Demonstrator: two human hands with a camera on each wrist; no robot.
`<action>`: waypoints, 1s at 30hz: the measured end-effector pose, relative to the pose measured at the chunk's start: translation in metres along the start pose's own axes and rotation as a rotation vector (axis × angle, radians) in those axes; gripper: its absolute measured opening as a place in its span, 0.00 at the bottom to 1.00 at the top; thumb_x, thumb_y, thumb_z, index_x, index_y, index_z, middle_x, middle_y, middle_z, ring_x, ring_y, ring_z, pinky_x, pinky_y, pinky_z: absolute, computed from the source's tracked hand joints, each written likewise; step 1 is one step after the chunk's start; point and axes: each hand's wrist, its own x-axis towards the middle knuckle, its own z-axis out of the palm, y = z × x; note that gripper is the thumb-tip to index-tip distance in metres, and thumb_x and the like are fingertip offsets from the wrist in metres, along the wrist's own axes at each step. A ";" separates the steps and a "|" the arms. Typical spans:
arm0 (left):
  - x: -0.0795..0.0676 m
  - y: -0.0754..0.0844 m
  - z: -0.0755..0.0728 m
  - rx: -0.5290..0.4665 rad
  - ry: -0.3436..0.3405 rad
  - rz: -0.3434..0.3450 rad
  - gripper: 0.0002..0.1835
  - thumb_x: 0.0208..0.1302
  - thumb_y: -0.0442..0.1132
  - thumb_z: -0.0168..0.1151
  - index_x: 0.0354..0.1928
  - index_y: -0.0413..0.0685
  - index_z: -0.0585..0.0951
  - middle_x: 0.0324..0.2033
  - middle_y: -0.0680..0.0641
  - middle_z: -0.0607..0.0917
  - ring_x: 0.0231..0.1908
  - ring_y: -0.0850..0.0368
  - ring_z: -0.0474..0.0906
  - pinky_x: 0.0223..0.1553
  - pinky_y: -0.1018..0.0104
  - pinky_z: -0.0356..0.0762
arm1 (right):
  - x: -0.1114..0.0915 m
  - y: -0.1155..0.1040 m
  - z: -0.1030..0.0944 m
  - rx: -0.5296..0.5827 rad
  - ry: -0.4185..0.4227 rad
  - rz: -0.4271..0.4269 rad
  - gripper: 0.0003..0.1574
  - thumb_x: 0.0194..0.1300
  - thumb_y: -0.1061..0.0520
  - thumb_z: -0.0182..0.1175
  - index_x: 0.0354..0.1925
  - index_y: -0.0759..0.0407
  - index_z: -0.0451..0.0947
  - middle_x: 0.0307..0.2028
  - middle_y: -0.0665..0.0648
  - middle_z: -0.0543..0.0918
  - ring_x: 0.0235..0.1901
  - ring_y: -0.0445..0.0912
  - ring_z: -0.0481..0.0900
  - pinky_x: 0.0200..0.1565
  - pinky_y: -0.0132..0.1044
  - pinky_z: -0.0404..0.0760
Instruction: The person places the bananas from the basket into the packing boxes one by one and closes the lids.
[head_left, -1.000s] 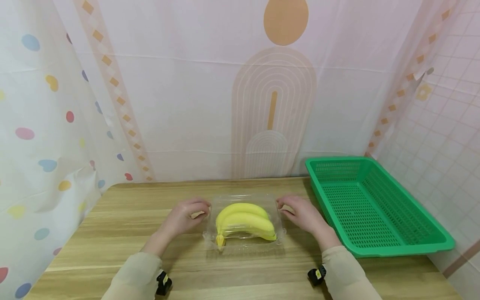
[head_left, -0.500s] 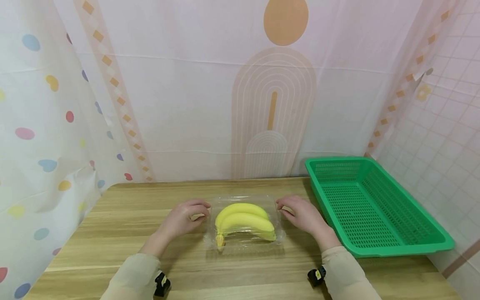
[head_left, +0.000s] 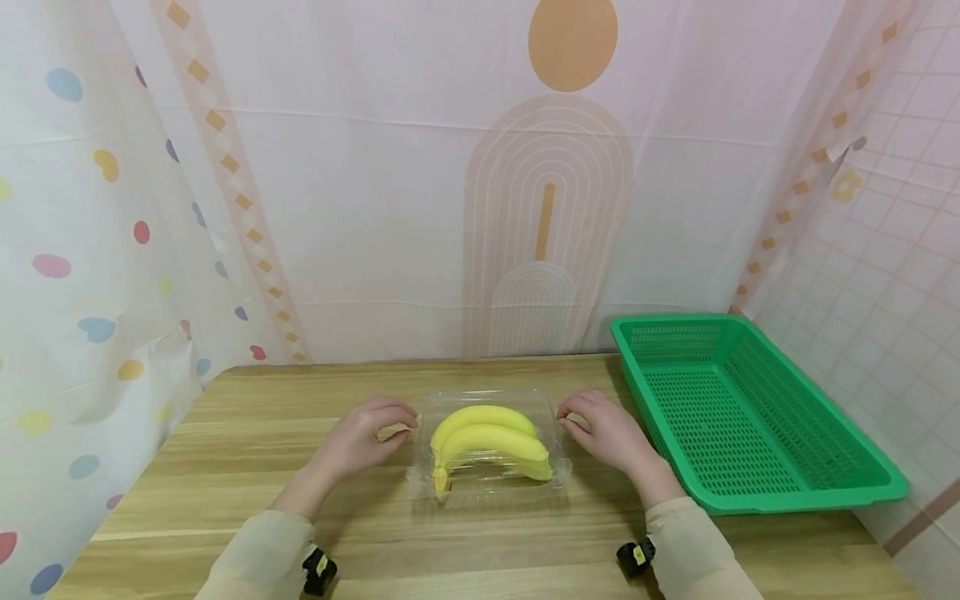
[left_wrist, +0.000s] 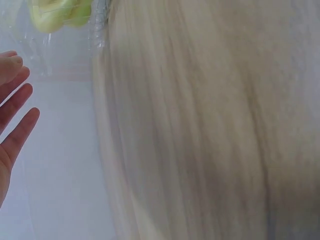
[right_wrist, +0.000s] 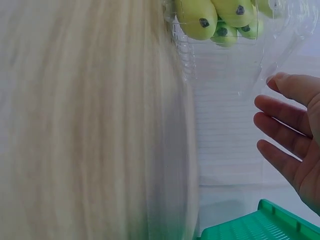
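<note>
A clear plastic box (head_left: 491, 493) lies on the wooden table at the middle of the head view, with a bunch of yellow bananas (head_left: 491, 442) inside. The stem points to the front left. To the left of the box is my left hand (head_left: 367, 437), fingers loosely bent, its fingertips just beside the box wall. My right hand (head_left: 603, 429) mirrors it on the right side, thumb and fingertips close to the wall. Both wrist views show relaxed, spread fingers holding nothing; the banana tips (right_wrist: 222, 20) show through the plastic in the right wrist view.
A large green plastic basket (head_left: 806, 502) with slotted walls stands on the right of the table (head_left: 300, 400), close to my right forearm. Behind the table hangs a patterned curtain (head_left: 375, 208), and a dotted one (head_left: 90, 208) hangs at the left.
Both hands have drawn slightly outward, the left one to the left and the right one to the right. The box and bananas stay practically in place.
</note>
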 end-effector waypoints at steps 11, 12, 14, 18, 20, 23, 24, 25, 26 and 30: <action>-0.004 0.012 -0.005 0.015 0.010 -0.069 0.15 0.45 0.26 0.77 0.36 0.46 0.85 0.36 0.51 0.86 0.40 0.52 0.82 0.42 0.55 0.83 | -0.005 -0.006 -0.004 0.052 0.004 0.080 0.04 0.63 0.60 0.69 0.35 0.52 0.83 0.37 0.49 0.84 0.42 0.46 0.81 0.46 0.44 0.83; -0.005 0.014 -0.005 0.020 0.011 -0.082 0.15 0.45 0.26 0.77 0.37 0.46 0.85 0.37 0.51 0.86 0.40 0.52 0.82 0.43 0.55 0.83 | -0.006 -0.006 -0.004 0.062 0.008 0.088 0.04 0.63 0.60 0.69 0.35 0.52 0.83 0.37 0.48 0.84 0.42 0.46 0.81 0.45 0.43 0.83; -0.006 0.017 -0.006 0.022 0.015 -0.109 0.16 0.46 0.26 0.76 0.37 0.46 0.85 0.37 0.51 0.87 0.41 0.52 0.82 0.43 0.55 0.84 | -0.007 -0.007 -0.005 0.088 0.017 0.107 0.04 0.63 0.60 0.69 0.35 0.52 0.82 0.36 0.48 0.83 0.41 0.46 0.81 0.45 0.43 0.83; -0.008 0.023 -0.007 -0.015 0.030 -0.185 0.16 0.47 0.24 0.75 0.39 0.44 0.86 0.39 0.50 0.87 0.40 0.53 0.82 0.40 0.58 0.85 | -0.010 -0.009 -0.006 0.147 0.017 0.156 0.04 0.64 0.59 0.68 0.35 0.52 0.82 0.37 0.47 0.83 0.41 0.46 0.81 0.45 0.44 0.83; -0.009 0.027 -0.008 -0.054 0.035 -0.247 0.16 0.48 0.24 0.75 0.40 0.41 0.85 0.39 0.49 0.87 0.40 0.52 0.83 0.39 0.58 0.86 | -0.012 -0.011 -0.006 0.173 0.014 0.173 0.02 0.65 0.59 0.67 0.35 0.53 0.82 0.37 0.47 0.83 0.42 0.46 0.81 0.46 0.44 0.83; -0.010 0.034 -0.011 -0.121 0.034 -0.361 0.14 0.52 0.24 0.73 0.42 0.39 0.85 0.40 0.47 0.86 0.40 0.52 0.83 0.38 0.55 0.86 | -0.013 -0.014 -0.008 0.203 0.014 0.195 0.01 0.66 0.58 0.66 0.36 0.54 0.82 0.38 0.48 0.83 0.42 0.47 0.81 0.47 0.45 0.83; -0.009 0.037 -0.012 -0.144 0.033 -0.399 0.13 0.53 0.24 0.72 0.42 0.39 0.84 0.40 0.47 0.86 0.40 0.51 0.83 0.38 0.54 0.86 | -0.014 -0.015 -0.008 0.212 0.014 0.198 0.02 0.66 0.58 0.66 0.36 0.55 0.82 0.38 0.48 0.83 0.43 0.47 0.81 0.47 0.46 0.83; -0.009 0.039 -0.013 -0.170 0.031 -0.436 0.13 0.54 0.24 0.71 0.42 0.39 0.84 0.40 0.46 0.86 0.39 0.50 0.83 0.38 0.54 0.86 | -0.015 -0.016 -0.009 0.221 0.015 0.202 0.02 0.67 0.58 0.66 0.37 0.55 0.82 0.39 0.48 0.83 0.43 0.47 0.81 0.47 0.46 0.83; -0.009 0.042 -0.014 -0.192 0.026 -0.473 0.13 0.55 0.25 0.71 0.43 0.39 0.84 0.40 0.45 0.86 0.39 0.50 0.84 0.38 0.55 0.86 | -0.015 -0.017 -0.010 0.231 0.017 0.207 0.02 0.67 0.58 0.66 0.37 0.56 0.83 0.39 0.48 0.83 0.43 0.47 0.81 0.48 0.47 0.83; -0.009 0.049 -0.017 -0.257 0.006 -0.588 0.11 0.59 0.27 0.69 0.44 0.41 0.83 0.40 0.43 0.86 0.39 0.50 0.84 0.38 0.61 0.86 | -0.018 -0.021 -0.012 0.279 0.028 0.235 0.03 0.66 0.60 0.66 0.39 0.57 0.83 0.39 0.50 0.83 0.43 0.48 0.81 0.47 0.48 0.83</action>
